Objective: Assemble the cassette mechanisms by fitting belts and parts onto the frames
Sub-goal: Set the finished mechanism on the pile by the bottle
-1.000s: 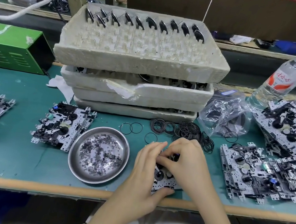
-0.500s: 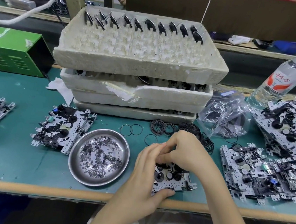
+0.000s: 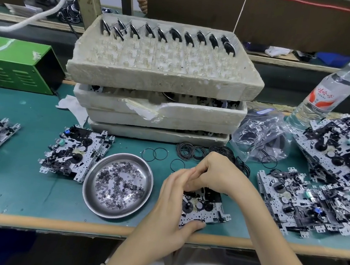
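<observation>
Head view, frame: The frame [image 3: 202,208] lies flat on the bench [image 3: 24,181] near its front edge, between the steel dish [image 3: 85,185] and the stack of mechanisms [image 3: 305,200] on your right.
Left hand: Your left hand [image 3: 171,199] grips the frame's left side, with the thumb hooked on the near edge and the fingers curled over the top.
Right hand: Your right hand [image 3: 219,176] sits knuckles-up over the far edge, fingers curled tightly down. What they pinch is hidden, so I cannot tell.
Frame handling: It is probably light, stiff sheet metal with sharp tabs, and its small wheels look fragile. Hold it by the bare metal edges.
Belts: The loose belts [image 3: 198,152] lie just beyond your right hand. They look thin, soft and likely stretchy, so pinch one strand and stretch it gently.
</observation>
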A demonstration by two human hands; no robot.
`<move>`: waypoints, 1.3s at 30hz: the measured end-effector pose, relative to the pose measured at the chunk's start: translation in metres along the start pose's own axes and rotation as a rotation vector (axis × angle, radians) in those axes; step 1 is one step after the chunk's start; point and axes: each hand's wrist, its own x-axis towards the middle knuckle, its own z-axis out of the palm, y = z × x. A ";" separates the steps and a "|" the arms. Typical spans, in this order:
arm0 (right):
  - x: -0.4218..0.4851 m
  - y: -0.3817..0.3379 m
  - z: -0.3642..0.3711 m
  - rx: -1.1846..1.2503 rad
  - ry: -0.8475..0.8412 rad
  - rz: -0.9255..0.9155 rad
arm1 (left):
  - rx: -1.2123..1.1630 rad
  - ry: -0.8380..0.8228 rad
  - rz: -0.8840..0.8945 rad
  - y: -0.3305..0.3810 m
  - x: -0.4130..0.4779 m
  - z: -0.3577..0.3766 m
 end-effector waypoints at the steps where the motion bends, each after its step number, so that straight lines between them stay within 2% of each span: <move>1: 0.001 0.000 0.000 -0.002 -0.001 0.001 | -0.002 -0.001 -0.002 0.000 0.000 0.000; 27: 0.000 -0.009 -0.006 0.012 -0.088 0.048 | -0.013 -0.004 0.003 -0.001 0.001 0.002; 29: -0.007 -0.008 -0.001 -0.067 0.019 0.024 | -0.013 -0.003 0.012 -0.001 0.000 0.002; 33: -0.028 -0.008 0.033 -0.466 0.497 -0.120 | -0.028 0.026 0.023 -0.001 0.001 0.001; 36: -0.039 -0.004 0.055 -0.545 0.659 -0.287 | -0.060 0.047 0.028 0.000 0.001 0.002; 39: -0.041 0.002 0.062 -0.581 0.704 -0.371 | -0.064 0.047 0.027 -0.001 0.001 0.002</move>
